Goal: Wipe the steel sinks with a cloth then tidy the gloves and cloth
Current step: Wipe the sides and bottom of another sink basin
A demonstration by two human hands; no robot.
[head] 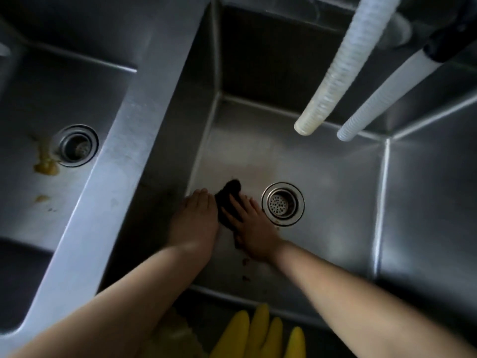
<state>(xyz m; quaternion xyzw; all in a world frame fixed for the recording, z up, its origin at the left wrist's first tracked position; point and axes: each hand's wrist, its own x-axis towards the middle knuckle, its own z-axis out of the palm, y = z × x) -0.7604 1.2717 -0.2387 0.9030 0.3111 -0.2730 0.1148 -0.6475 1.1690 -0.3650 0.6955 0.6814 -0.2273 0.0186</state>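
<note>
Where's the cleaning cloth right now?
The dark cloth lies on the right sink's floor, pressed between both hands, just left of the drain.

Dim, soft-focus, wide-angle edge distortion.

Grey steel sinks [335,192]; black cloth [228,202] under my fingers [247,205]; yellow gloves [260,334]; cream ribbed hose [343,65] beside a white one [382,96]; ochre stain [45,161] in the left basin.

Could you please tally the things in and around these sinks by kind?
Sinks: 2
Drains: 2
Hoses: 2
Cloth: 1
Glove: 1 visible
Hands: 2
Total: 10
</note>
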